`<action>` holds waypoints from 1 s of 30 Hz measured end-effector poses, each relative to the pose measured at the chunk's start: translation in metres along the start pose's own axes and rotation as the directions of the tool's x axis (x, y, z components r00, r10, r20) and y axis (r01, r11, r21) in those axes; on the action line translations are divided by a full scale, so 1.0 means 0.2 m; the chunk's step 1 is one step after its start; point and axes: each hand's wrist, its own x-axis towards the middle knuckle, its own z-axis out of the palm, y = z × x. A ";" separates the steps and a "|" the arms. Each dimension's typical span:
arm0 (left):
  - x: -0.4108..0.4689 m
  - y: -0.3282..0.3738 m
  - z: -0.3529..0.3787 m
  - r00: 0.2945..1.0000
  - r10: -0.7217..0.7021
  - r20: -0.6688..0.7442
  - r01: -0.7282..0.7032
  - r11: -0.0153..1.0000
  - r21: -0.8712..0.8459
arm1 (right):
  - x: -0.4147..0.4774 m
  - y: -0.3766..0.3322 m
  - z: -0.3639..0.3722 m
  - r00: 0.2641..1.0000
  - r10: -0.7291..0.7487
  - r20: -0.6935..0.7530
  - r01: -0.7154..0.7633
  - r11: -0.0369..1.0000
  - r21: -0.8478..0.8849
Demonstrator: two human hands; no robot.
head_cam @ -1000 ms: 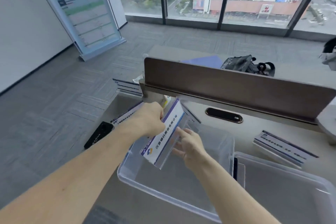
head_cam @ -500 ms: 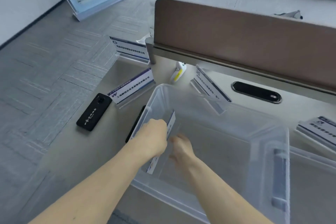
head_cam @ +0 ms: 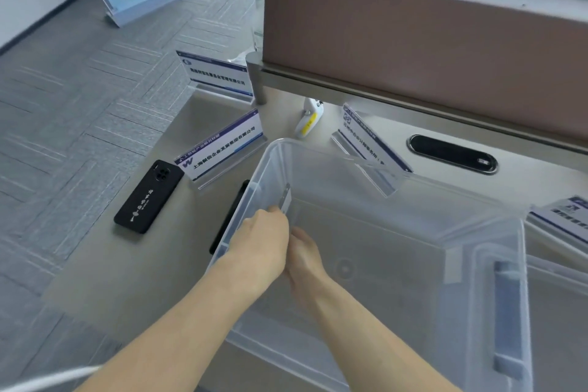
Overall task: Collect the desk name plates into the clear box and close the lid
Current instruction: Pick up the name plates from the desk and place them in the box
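Note:
A clear plastic box (head_cam: 486,219) sits on the grey desk in front of me. Both hands are inside it by its left wall. My left hand (head_cam: 261,248) grips a name plate (head_cam: 285,200) that stands on edge against that wall, only its top strip showing. My right hand (head_cam: 304,254) is beside it, lower in the box; its fingers are hidden behind the left hand. Three more name plates stand outside the box: one (head_cam: 222,146) at its left, one (head_cam: 216,75) at the desk's far corner, one (head_cam: 372,140) behind it. Another (head_cam: 563,216) lies at the right.
A black phone (head_cam: 148,197) lies on the desk's left side. A white and yellow object (head_cam: 307,119) lies by the brown divider panel (head_cam: 413,51). A black cable grommet (head_cam: 453,153) sits behind the box. The clear lid (head_cam: 556,312) rests at the right.
The name plate, held up above the box a second ago, has gone down inside along the left wall. My view has tilted down and closer to the box.

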 end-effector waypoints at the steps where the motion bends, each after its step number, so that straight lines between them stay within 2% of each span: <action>1: 0.00 0.00 -0.01 1.000 -0.003 0.001 0.003 1.000 0.000 | 0.00 0.00 0.00 1.000 0.002 -0.001 -0.002 1.000 0.007; 7: -0.06 0.02 -0.06 0.998 0.039 -0.046 -0.042 0.998 -0.055 | -0.08 -0.02 -0.04 1.000 -0.011 -0.012 0.012 0.998 0.054; 11: -0.14 0.05 -0.13 0.973 0.100 -0.206 -0.139 0.974 -0.181 | -0.24 -0.14 -0.18 0.994 -0.081 -0.068 0.084 0.996 0.043; 14: -0.27 0.15 -0.21 0.939 0.113 -0.324 -0.247 0.878 -0.410 | -0.41 -0.24 -0.32 0.968 -0.226 -0.108 0.231 0.972 0.034; 16: -0.36 0.27 -0.28 0.908 0.155 -0.388 -0.350 0.790 -0.503 | -0.56 -0.31 -0.45 0.936 -0.320 -0.143 0.330 0.943 0.046; 20: -0.58 0.63 -0.46 0.796 0.295 -0.529 -0.580 0.622 -0.525 | -0.92 -0.47 -0.82 0.823 -0.503 -0.263 0.530 0.847 0.039; 24: -0.86 1.05 -0.71 0.652 0.397 -0.646 -0.756 0.395 -0.522 | -1.31 -0.64 -1.31 0.658 -0.642 -0.393 0.684 0.728 -0.045; 27: -1.10 1.36 -0.84 0.545 0.475 -0.690 -0.835 0.240 -0.495 | -1.60 -0.74 -1.72 0.527 -0.695 -0.488 0.750 0.651 -0.117; 30: -1.29 1.68 -0.89 0.498 0.541 -0.677 -0.852 0.161 -0.498 | -1.84 -0.75 -2.15 0.417 -0.703 -0.577 0.776 0.605 -0.176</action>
